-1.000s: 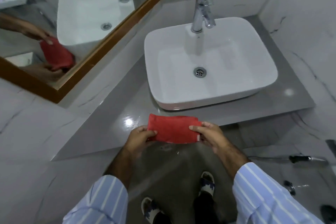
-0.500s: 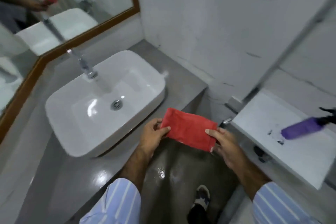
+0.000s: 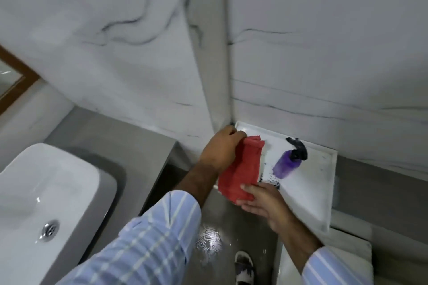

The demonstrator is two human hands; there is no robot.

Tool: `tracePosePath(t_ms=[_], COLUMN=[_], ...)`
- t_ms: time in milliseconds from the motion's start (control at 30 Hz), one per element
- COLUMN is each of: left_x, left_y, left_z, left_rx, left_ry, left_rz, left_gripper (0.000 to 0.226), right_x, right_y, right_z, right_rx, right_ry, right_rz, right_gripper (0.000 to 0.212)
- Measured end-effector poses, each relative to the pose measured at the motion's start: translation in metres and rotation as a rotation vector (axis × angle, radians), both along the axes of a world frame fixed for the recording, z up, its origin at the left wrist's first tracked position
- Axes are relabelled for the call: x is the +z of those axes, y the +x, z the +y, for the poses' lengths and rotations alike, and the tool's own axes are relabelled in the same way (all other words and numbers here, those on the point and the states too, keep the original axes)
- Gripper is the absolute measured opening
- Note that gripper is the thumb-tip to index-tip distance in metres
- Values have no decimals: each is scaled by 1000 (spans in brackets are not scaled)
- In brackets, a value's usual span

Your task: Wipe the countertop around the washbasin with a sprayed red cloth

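A folded red cloth (image 3: 239,169) hangs in the air between my hands, over the left edge of a white ledge (image 3: 312,183). My left hand (image 3: 221,148) grips its top end. My right hand (image 3: 266,201) holds its lower end, fingers under it. A purple spray bottle (image 3: 287,164) with a black trigger head lies on its side on the white ledge, just right of the cloth. The white washbasin (image 3: 46,192) sits at the lower left on the grey countertop (image 3: 120,139), well away from both hands.
White marble walls (image 3: 115,41) meet in a corner behind the ledge. A wooden mirror frame (image 3: 16,81) shows at the far left. The grey floor (image 3: 208,240) below is wet and shiny, with my sandalled foot (image 3: 243,266) on it.
My view has swung right, from the basin to the white ledge. Both hands carried the cloth rightward and turned it from lying across to hanging upright, close to the purple bottle.
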State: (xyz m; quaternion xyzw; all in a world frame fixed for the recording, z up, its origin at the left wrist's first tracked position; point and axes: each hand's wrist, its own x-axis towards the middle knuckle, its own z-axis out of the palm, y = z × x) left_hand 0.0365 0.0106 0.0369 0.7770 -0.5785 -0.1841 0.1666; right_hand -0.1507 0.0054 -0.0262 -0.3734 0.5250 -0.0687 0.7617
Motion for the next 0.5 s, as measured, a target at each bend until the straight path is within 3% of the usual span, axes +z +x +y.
tracePosePath(t_ms=[200,333,433,500], left_x=[-38,-61,-61,-58], left_y=[-3,-6,-15,-20], left_z=[-63,-61,-43,-33], left_rx=[-106,-79,-75,-45], left_ry=[195,337,321,280], left_rz=[21,41,30,49], left_gripper=[41,67,77,76], right_x=[-31,-41,-41,-37], right_y=[8,-4,-33,-60], right_z=[-21,-31,-34,-39], right_rx=[-171,-100,-9,103], right_ry=[81,14,-243,-555], right_rz=[-14,-33,127,376], right_gripper=[13,9,19,26])
